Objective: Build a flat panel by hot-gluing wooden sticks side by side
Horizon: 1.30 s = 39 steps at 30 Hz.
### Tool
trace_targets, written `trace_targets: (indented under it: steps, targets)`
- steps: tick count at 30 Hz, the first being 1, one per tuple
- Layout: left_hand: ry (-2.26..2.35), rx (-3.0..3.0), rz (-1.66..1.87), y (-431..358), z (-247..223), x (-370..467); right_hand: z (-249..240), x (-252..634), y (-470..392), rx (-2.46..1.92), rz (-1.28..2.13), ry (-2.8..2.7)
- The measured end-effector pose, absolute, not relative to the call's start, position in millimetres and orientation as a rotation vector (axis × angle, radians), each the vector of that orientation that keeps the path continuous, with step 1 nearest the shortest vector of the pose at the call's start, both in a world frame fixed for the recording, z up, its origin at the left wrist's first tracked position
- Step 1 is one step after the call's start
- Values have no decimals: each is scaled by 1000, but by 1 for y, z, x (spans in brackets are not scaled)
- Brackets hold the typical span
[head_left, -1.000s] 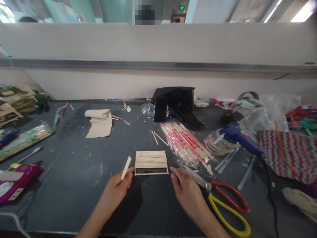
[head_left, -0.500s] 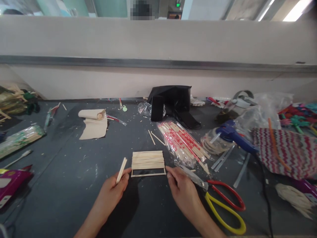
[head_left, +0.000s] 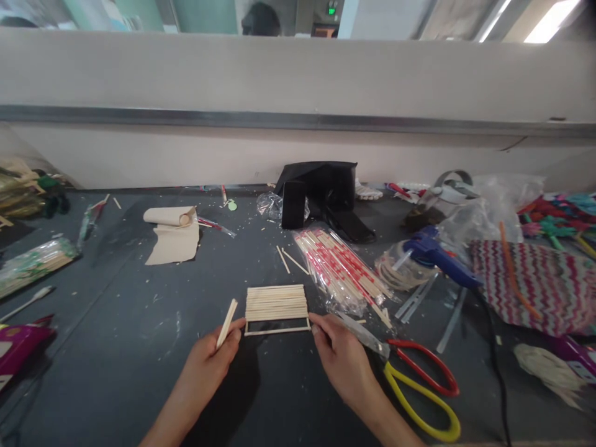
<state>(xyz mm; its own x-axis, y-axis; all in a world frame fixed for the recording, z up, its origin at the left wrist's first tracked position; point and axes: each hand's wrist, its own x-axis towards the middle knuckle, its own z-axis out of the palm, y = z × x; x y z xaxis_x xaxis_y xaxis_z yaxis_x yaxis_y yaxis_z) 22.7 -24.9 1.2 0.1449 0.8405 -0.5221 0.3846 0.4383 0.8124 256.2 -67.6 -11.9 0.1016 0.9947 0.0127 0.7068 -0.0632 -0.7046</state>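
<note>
"So, from my remote seat, where do I find the stick panel [head_left: 276, 298]?"

"Left of the scissors [head_left: 385, 349], over the dark table [head_left: 139, 347]; whether it rests there or is slightly raised, I can't tell. I see pale sticks packed edge to edge, then a gap, then one lone bar [head_left: 277, 331] nearest the wearer."

"And how are the hands set?"

"I see the left hand [head_left: 212, 357], farther left of the scissors than the panel, pinching a few loose sticks [head_left: 226, 323], its forefinger reaching the panel's left edge. The right hand [head_left: 342, 347], just beside the scissors, has fingertips at the right edge; whether they clamp it or merely touch, I can't tell."

"How do I expect it to handle?"

"Light, I'd judge, stiff along the sticks, weaker across joints I can't make out. Dry rather than slippery. That lone bar looks fragile: only the thin side pieces [head_left: 246, 326] seem to carry it."

"Where would I take hold?"

"By both short sides, level with the packed sticks, pressing gently and evenly. I'd avoid lifting by the bar or twisting a corner."
</note>
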Motion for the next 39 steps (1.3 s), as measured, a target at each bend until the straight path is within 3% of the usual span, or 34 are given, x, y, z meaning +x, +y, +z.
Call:
trace_targets:
  steps: [39]
  targets:
    - [1400, 859, 644, -16, 15, 29, -18, 260, -58, -1775, 646, -1592]
